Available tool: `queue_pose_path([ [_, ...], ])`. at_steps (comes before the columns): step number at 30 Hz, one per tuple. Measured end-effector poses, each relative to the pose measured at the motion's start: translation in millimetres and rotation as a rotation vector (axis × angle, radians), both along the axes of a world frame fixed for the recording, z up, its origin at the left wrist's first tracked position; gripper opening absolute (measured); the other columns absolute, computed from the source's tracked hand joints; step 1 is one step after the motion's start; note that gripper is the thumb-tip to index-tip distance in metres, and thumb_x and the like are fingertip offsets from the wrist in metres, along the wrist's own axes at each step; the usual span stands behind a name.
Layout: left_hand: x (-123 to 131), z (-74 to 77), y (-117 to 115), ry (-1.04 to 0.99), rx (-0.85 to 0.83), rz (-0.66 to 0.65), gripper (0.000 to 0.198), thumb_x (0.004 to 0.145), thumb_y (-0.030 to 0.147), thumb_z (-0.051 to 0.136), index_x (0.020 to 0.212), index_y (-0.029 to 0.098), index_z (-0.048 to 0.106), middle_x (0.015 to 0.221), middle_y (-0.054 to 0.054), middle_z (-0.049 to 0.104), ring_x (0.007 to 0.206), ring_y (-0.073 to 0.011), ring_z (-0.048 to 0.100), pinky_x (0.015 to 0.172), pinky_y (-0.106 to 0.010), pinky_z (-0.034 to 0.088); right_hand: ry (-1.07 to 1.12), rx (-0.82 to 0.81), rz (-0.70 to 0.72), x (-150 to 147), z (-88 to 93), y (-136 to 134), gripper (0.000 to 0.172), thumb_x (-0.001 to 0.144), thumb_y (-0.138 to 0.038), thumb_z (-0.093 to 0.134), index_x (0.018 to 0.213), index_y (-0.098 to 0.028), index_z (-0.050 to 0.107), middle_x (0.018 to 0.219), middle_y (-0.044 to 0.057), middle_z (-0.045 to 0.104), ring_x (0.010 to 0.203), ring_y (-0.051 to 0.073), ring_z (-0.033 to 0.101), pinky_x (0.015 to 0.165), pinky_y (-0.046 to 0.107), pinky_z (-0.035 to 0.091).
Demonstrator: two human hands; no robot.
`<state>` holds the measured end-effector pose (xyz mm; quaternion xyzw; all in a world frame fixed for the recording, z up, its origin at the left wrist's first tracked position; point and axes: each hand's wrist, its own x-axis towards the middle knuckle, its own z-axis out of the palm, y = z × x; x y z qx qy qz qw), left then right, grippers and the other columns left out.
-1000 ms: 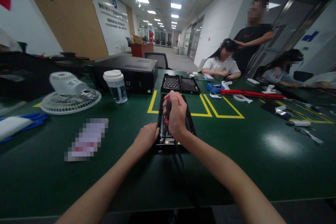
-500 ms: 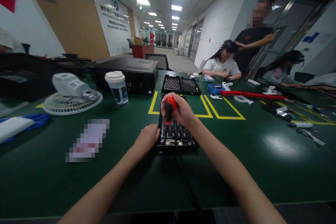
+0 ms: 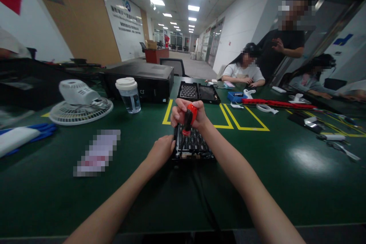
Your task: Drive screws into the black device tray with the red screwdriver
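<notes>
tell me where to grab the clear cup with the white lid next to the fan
Take the cup around its clear body, just under the white lid, probably coming from its front right. It stands upright and is round, so a wrap-around grip suits it. The fan crowds its left side and the black box sits close behind it, which leaves the front right open.

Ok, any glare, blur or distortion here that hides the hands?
Head view: ceiling-light glare on the table at right, clear of both hands; wide-angle bending at the edges; right hand and screwdriver sharp, left hand too; the black tray beneath is dark.
</notes>
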<state>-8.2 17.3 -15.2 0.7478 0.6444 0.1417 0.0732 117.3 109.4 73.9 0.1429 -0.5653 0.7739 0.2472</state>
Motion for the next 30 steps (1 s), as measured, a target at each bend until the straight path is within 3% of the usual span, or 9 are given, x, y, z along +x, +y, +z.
queue_pose_path([
  [6, -0.5, 1.2, -0.1, -0.005, -0.009, 0.010, 0.025, 0.090, 0.026, 0.036, 0.097, 0.016, 0.058, 0.096, -0.009, 0.066, 0.091, -0.0189, 0.062, 0.078, -0.027, 0.044, -0.015, 0.003, 0.102, -0.1, -0.9, 1.3, 0.028, 0.071, -0.046, 0.047, 0.066, -0.018, 0.043, 0.064, 0.005, 0.065, 0.049, 0.025, 0.064, 0.041, 0.036, 0.049],
  [9, -1.3, -0.5, 0.2, -0.019, 0.007, -0.012, 0.025, 0.090, 0.026, 0.036, 0.096, 0.017, 0.058, 0.095, -0.008, 0.066, 0.089, -0.0183, 0.063, 0.077, -0.027, 0.044, 0.028, -0.002, 0.169, -1.3, -3.6, -0.3, 0.026, 0.074, -0.042, 0.043, 0.064, -0.017, 0.046, 0.053, 0.001, 0.059, 0.032, 0.016, 0.052, 0.030, 0.026, 0.040],
  [12, -1.3, -2.4, 1.1, -0.013, 0.010, -0.008, 0.025, 0.090, 0.026, 0.037, 0.100, 0.018, 0.058, 0.095, -0.008, 0.066, 0.091, -0.0187, 0.062, 0.077, -0.027, 0.044, 0.029, -0.021, 0.184, -3.2, -5.1, -6.3, 0.028, 0.075, -0.040, 0.044, 0.059, -0.017, 0.046, 0.043, -0.004, 0.048, 0.026, 0.008, 0.038, 0.029, 0.019, 0.033],
  [20, 0.1, -1.8, 0.6, -0.005, 0.017, -0.004, 0.027, 0.090, 0.025, 0.037, 0.104, 0.017, 0.058, 0.098, -0.009, 0.066, 0.093, -0.0189, 0.062, 0.081, -0.028, 0.044, 0.039, 0.013, 0.064, 0.4, -5.5, -21.4, 0.029, 0.080, -0.039, 0.044, 0.063, -0.016, 0.050, 0.045, -0.005, 0.046, 0.029, 0.006, 0.035, 0.032, 0.017, 0.033],
  [30, 2.1, -0.5, -0.6, 0.029, 0.014, 0.006, 0.027, 0.090, 0.026, 0.036, 0.103, 0.017, 0.059, 0.097, -0.009, 0.066, 0.093, -0.0198, 0.063, 0.079, -0.028, 0.045, 0.038, -0.009, -0.190, 6.0, -3.6, -30.8, 0.028, 0.083, -0.037, 0.041, 0.068, -0.016, 0.052, 0.048, -0.006, 0.046, 0.031, 0.005, 0.035, 0.033, 0.016, 0.034],
])
